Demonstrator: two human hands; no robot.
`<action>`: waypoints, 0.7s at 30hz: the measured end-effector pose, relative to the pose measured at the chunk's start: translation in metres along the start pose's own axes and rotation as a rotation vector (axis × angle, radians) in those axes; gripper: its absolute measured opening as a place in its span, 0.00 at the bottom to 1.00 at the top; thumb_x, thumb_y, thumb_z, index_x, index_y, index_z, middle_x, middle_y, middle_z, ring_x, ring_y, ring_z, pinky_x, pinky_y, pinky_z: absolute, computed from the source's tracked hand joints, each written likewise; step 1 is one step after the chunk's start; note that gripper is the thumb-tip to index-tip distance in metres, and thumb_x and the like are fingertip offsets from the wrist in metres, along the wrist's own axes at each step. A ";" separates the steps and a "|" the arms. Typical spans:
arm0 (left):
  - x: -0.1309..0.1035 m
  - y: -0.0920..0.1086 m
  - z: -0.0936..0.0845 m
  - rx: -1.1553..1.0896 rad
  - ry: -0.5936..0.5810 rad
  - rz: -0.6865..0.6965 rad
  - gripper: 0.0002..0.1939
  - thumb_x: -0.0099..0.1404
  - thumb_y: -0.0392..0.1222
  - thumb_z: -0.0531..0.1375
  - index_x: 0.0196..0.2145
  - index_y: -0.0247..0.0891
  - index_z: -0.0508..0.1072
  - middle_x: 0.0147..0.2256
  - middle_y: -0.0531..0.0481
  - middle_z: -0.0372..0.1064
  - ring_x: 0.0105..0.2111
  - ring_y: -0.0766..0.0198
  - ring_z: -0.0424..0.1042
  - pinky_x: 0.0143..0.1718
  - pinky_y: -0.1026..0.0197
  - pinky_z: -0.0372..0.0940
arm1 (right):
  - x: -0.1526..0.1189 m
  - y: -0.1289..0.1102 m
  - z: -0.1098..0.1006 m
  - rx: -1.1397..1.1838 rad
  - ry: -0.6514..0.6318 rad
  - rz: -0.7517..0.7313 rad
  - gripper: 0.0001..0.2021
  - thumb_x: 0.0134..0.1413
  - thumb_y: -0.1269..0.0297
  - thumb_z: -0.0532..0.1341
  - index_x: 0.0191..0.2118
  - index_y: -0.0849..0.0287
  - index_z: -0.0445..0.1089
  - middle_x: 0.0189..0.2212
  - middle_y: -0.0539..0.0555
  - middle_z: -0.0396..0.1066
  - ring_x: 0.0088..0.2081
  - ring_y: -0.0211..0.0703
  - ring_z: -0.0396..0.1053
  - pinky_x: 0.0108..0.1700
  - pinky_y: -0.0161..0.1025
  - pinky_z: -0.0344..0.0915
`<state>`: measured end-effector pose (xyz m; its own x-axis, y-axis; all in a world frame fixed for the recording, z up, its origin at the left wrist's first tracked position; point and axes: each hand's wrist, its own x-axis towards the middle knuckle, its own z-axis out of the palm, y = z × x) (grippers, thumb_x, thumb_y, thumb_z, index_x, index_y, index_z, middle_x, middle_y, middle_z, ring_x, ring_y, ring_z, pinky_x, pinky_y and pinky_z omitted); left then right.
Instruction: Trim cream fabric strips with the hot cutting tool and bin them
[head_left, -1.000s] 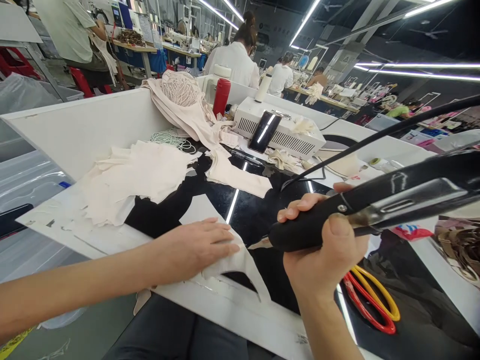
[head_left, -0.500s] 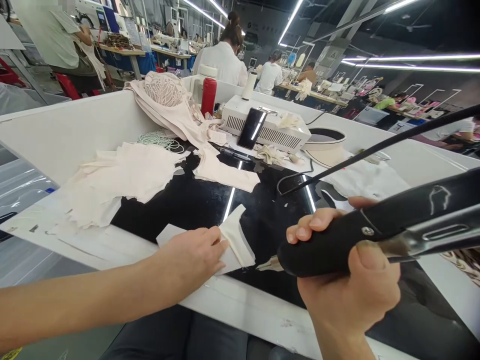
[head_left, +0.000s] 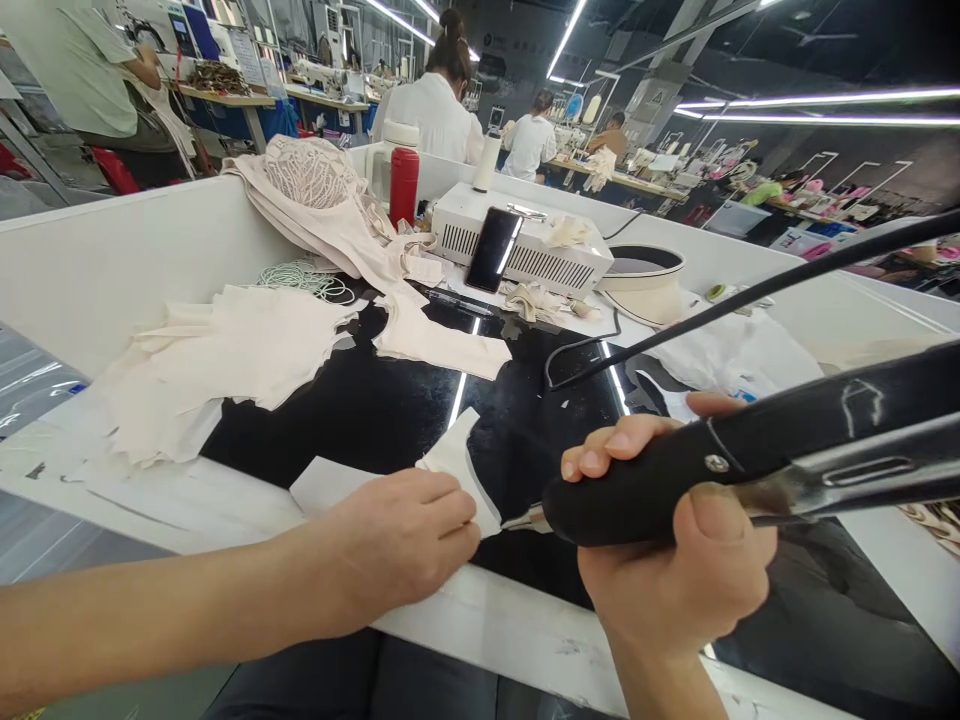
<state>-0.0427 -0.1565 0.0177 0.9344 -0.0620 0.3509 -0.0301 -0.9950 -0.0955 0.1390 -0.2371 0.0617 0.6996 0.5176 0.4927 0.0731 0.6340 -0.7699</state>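
Note:
My left hand [head_left: 409, 535] is closed, with its fingertips pinched on a small cream fabric piece [head_left: 459, 462] at the table's near edge. A white sheet [head_left: 326, 482] lies partly under that hand. My right hand [head_left: 679, 540] wraps around a black hand tool [head_left: 637, 497] with a metal lever along its side, thumb near the lever. The tool's pointed metal tip [head_left: 525, 520] is at the right corner of the fabric piece; whether it touches cannot be seen for sure. Under them is a glossy black work surface [head_left: 390, 420].
Stacked cream fabric pieces [head_left: 232, 345] lie left, a cut strip [head_left: 442, 340] ahead. A white vented box [head_left: 551, 250], phone [head_left: 493, 250], red bottle [head_left: 403, 185] and round cream container [head_left: 643, 285] stand behind. A black rod or cable [head_left: 750, 300] crosses the right side. Co-workers [head_left: 435, 115] sit beyond.
My left hand has moved slightly right and down, and the fabric piece now lies flatter with its folded edge covered. The tool tip has come left, up to the fabric's corner.

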 end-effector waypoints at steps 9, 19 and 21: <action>0.011 0.000 0.028 -0.008 0.120 0.132 0.09 0.77 0.26 0.59 0.45 0.34 0.78 0.41 0.44 0.77 0.43 0.61 0.76 0.50 0.59 0.75 | -0.004 0.003 0.001 -0.011 0.000 -0.016 0.20 0.51 0.56 0.75 0.48 0.53 0.71 0.27 0.44 0.73 0.23 0.40 0.70 0.24 0.39 0.70; 0.004 -0.012 0.028 -0.045 0.074 0.046 0.09 0.78 0.29 0.59 0.52 0.35 0.74 0.43 0.46 0.76 0.44 0.60 0.77 0.53 0.56 0.73 | -0.006 0.001 0.002 -0.014 0.014 -0.007 0.22 0.49 0.53 0.76 0.48 0.52 0.71 0.27 0.43 0.73 0.23 0.39 0.70 0.24 0.38 0.69; 0.004 -0.011 0.029 -0.048 0.090 0.019 0.09 0.79 0.31 0.58 0.54 0.34 0.73 0.43 0.45 0.76 0.45 0.59 0.77 0.52 0.55 0.73 | -0.007 0.001 0.000 -0.003 0.008 -0.004 0.23 0.48 0.53 0.77 0.48 0.51 0.72 0.27 0.43 0.73 0.23 0.39 0.69 0.23 0.38 0.70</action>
<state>-0.0288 -0.1437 -0.0067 0.8977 -0.0853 0.4322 -0.0665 -0.9961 -0.0584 0.1337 -0.2399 0.0574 0.7046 0.5107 0.4928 0.0782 0.6343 -0.7691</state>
